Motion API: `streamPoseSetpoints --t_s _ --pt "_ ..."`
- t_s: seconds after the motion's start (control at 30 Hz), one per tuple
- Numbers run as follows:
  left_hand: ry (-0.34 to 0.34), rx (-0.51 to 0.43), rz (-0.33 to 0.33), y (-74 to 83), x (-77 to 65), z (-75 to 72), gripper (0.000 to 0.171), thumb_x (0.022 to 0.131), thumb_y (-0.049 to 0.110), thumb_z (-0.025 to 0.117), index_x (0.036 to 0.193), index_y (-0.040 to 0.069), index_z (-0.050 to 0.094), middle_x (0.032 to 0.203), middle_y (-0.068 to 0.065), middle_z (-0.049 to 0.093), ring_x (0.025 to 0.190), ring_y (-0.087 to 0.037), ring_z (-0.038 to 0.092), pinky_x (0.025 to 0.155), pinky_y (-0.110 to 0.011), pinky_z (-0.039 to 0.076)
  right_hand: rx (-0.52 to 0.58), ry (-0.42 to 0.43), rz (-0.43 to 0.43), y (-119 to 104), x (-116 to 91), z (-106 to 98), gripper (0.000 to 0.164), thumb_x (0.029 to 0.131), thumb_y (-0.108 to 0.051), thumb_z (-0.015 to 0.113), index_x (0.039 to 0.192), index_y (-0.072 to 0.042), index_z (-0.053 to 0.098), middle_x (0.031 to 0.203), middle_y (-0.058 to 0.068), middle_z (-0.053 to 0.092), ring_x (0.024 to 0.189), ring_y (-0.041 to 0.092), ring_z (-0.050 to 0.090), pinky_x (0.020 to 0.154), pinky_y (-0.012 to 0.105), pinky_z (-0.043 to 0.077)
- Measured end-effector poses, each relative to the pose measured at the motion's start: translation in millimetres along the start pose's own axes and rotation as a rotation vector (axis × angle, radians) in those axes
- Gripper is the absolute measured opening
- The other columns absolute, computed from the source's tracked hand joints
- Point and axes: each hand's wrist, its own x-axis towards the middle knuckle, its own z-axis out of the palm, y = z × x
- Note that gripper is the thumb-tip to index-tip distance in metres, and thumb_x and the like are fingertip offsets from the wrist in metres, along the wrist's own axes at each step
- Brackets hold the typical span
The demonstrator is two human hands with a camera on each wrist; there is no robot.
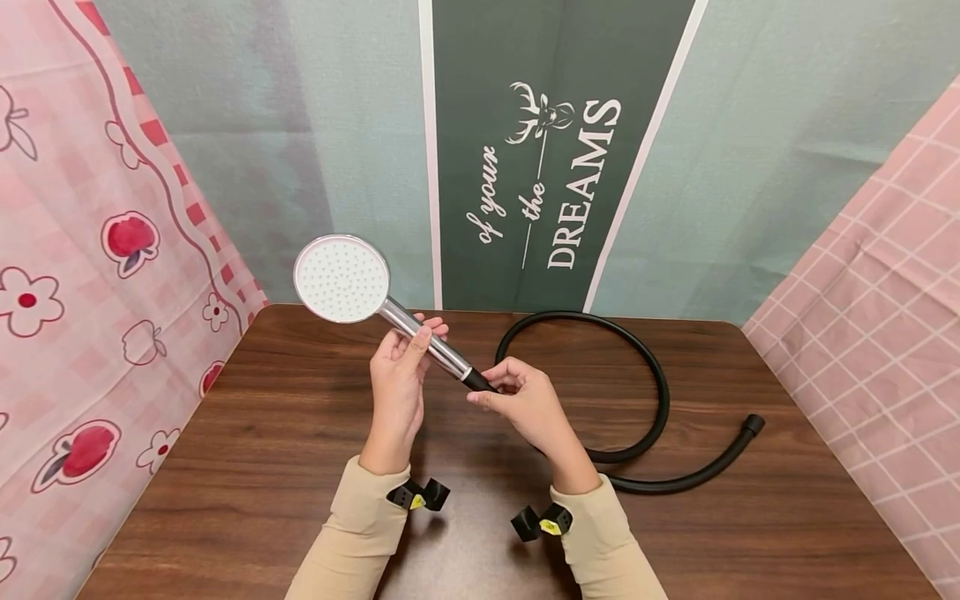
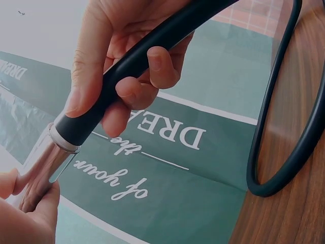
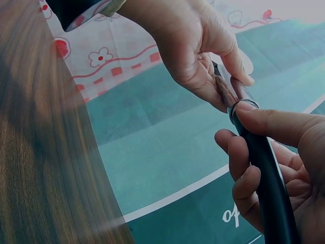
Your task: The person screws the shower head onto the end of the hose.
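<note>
My left hand (image 1: 399, 375) grips the chrome handle of a shower head (image 1: 341, 279), its round white nozzle face turned toward the head camera at the upper left. Thumb and fingers of my right hand (image 1: 525, 404) pinch the black end of a shower hose (image 1: 660, 392) right at the bottom of that handle. In the left wrist view the hose end (image 2: 84, 124) sits in line with the chrome handle (image 2: 43, 173), a pale ring between them. The right wrist view has the black hose (image 3: 269, 178) running back under my right palm.
On the brown wooden table (image 1: 262, 467) the hose lies in a loop, its other black end (image 1: 753, 423) toward the right. A printed cloth (image 1: 360, 167) hangs behind the table. Pink cloths stand at the left and right sides.
</note>
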Motion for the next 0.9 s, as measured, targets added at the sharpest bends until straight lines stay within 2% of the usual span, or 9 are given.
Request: streamPoseSetpoints --t_s 0.13,0.37,0.63,0.7,0.9 --pt "-0.003 0.003 0.001 0.0 -0.1 0.1 0.027 0.098 0.000 0.058 0.122 -0.009 0.050 0.095 -0.001 0.075 0.090 -0.012 0.074 0.092 -0.028 0.059 -0.002 -0.002 -0.001 0.4 0.1 -0.3 0.027 0.079 -0.011 0.083 0.098 -0.003 0.066 0.082 0.009 0.074 0.069 0.012 0.066 0.065 0.024 0.058" --pt "0.003 0.003 -0.001 -0.2 0.0 0.1 0.018 0.097 0.000 0.058 0.115 0.000 0.055 0.096 -0.002 0.075 0.090 -0.012 0.074 0.092 -0.029 0.059 0.000 -0.006 -0.001 0.3 0.2 -0.4 0.027 0.079 -0.010 0.083 0.098 -0.002 0.066 0.083 0.009 0.075 0.069 0.012 0.066 0.066 0.026 0.059" --pt "-0.004 0.001 0.002 -0.4 0.0 -0.1 0.029 0.098 0.000 0.057 0.123 -0.011 0.048 0.095 -0.002 0.075 0.090 -0.012 0.074 0.092 -0.028 0.059 -0.005 -0.007 -0.005 -0.7 -0.5 -0.7 0.026 0.079 -0.010 0.083 0.098 -0.003 0.066 0.081 0.008 0.074 0.068 0.012 0.065 0.067 0.031 0.060" --pt "-0.002 0.002 0.000 -0.4 -0.1 -0.2 0.026 0.097 0.000 0.058 0.121 -0.008 0.050 0.096 -0.002 0.075 0.090 -0.012 0.074 0.092 -0.028 0.059 -0.004 -0.008 -0.005 -1.0 -0.7 -0.6 0.026 0.079 -0.010 0.083 0.098 -0.003 0.066 0.081 0.007 0.074 0.068 0.012 0.065 0.067 0.033 0.060" --pt "0.000 0.004 0.000 -0.2 -0.6 -0.4 0.017 0.097 0.001 0.058 0.114 0.000 0.055 0.098 -0.006 0.075 0.091 -0.012 0.074 0.095 -0.032 0.058 0.002 -0.012 -0.008 -2.2 -1.4 -0.6 0.026 0.079 -0.010 0.083 0.097 -0.002 0.066 0.078 0.005 0.072 0.068 0.011 0.064 0.063 0.024 0.057"
